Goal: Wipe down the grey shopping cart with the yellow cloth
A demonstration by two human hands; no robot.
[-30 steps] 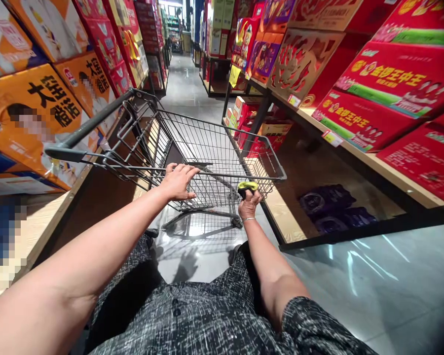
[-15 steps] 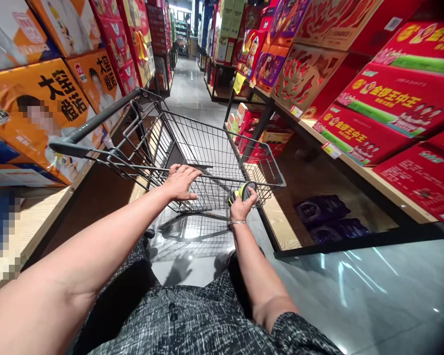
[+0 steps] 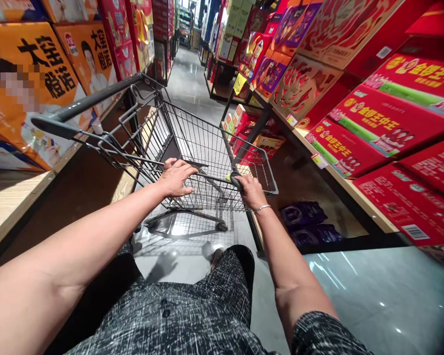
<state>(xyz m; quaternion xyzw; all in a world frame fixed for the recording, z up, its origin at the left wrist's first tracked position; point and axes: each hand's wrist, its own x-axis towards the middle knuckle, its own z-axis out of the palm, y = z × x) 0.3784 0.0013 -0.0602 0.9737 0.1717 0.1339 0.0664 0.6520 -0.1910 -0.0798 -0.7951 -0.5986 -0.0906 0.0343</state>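
A black wire shopping cart [image 3: 207, 129] stands in the aisle in front of me, its grey handle bar [image 3: 89, 102] to the left. My left hand [image 3: 175, 177] lies over the near wire rim with the fingers curled down on it. My right hand [image 3: 250, 192] is closed around a small yellow-and-black object [image 3: 234, 178] and presses it against the same rim, further right. A thin bracelet sits on that wrist. The basket looks empty.
Sloped shelves of red gift boxes [image 3: 358, 133] line the right side, orange boxes [image 3: 40, 84] the left. Dark purple packs [image 3: 303, 222] lie on the low right shelf. The glossy grey aisle floor [image 3: 192, 81] runs on ahead between further shelves.
My right hand has risen from below the cart's rim up onto it, turning the yellow-and-black object under the palm. My left hand has stayed on the rim. The view has shifted.
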